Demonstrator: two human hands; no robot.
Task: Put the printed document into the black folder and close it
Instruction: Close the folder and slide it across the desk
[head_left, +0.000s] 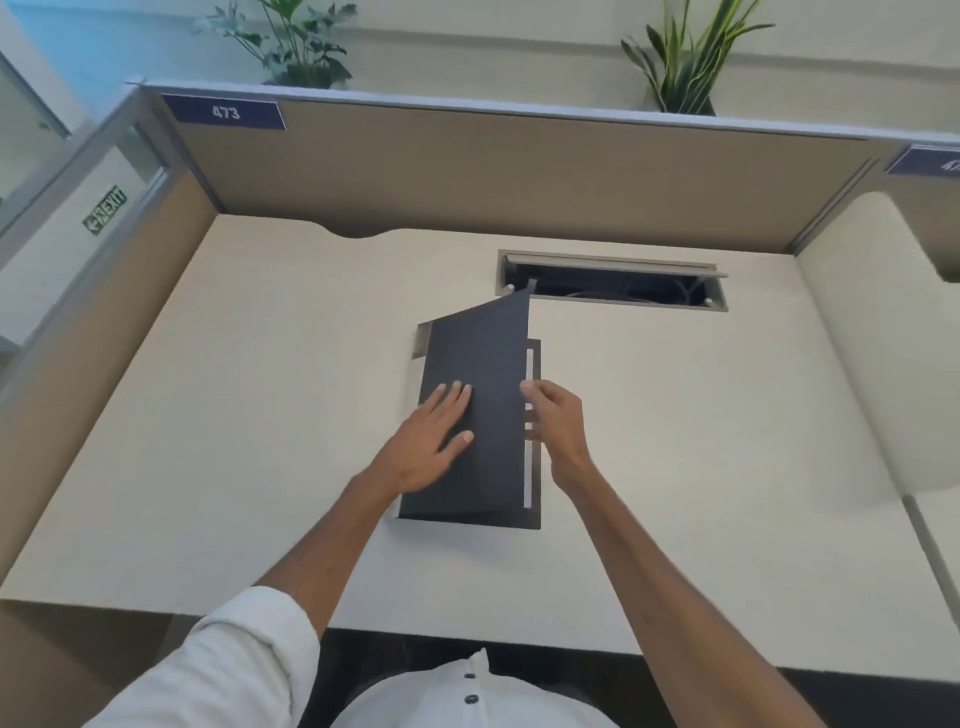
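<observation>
Almost shut, just the cover left to drop

The matte black folder (475, 415) sits mid table, nearer the back edge, with the printed document (529, 467) already inside, I think, a thin white strip peeking out. Left hand (434, 441) lies flat and open on the stiff cover, right hand (558, 426) pinches its raised free edge, still to be pressed flat

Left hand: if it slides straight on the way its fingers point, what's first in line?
Probably nothing beyond the black folder cover it lies on; the left hand would cross its far edge toward the open cable hatch. Depth unclear.
</observation>
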